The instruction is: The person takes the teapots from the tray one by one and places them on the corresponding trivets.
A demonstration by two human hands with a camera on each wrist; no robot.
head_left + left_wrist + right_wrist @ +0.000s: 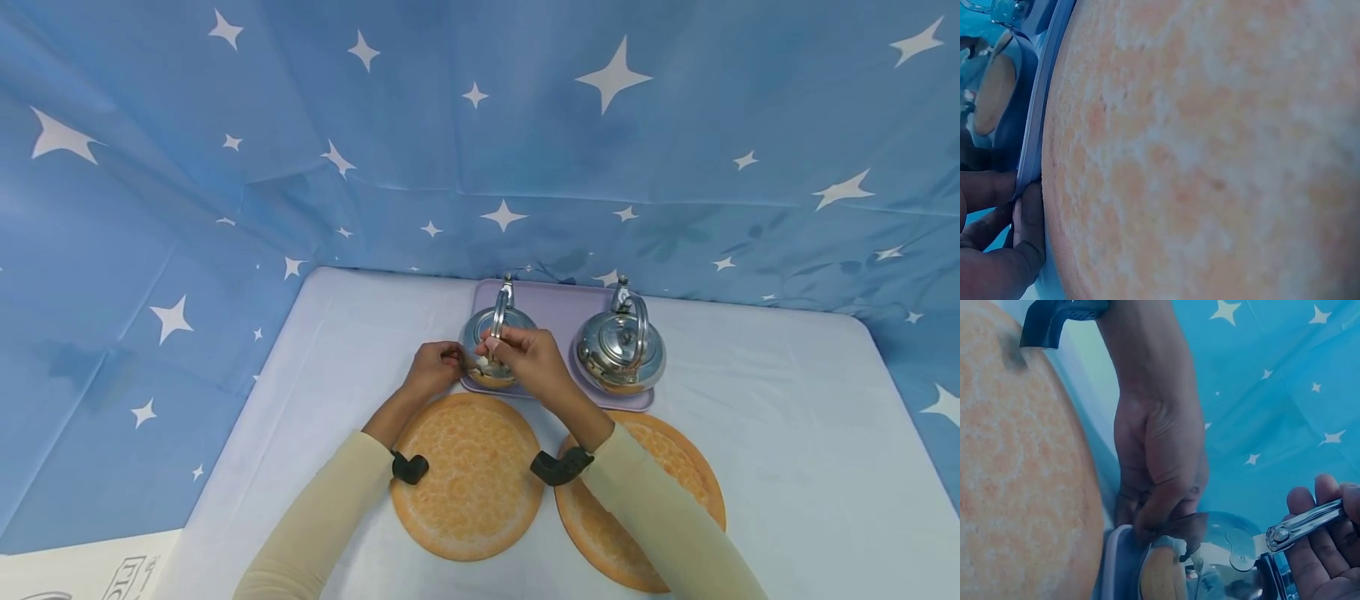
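Currently, the right hand (531, 357) is gripping the arched handle (500, 310) of a round shiny-metal kettle (477, 328) at the lilac rectangular tray's (558, 310) left edge, spout (507, 287) pointing far-side. The left hand (437, 367) (by the near-left corner) is pinching the rim (1034, 134).

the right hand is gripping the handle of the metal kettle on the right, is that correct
Wrong kettle: the head view shows the right hand gripping the handle of the metal kettle on the left.
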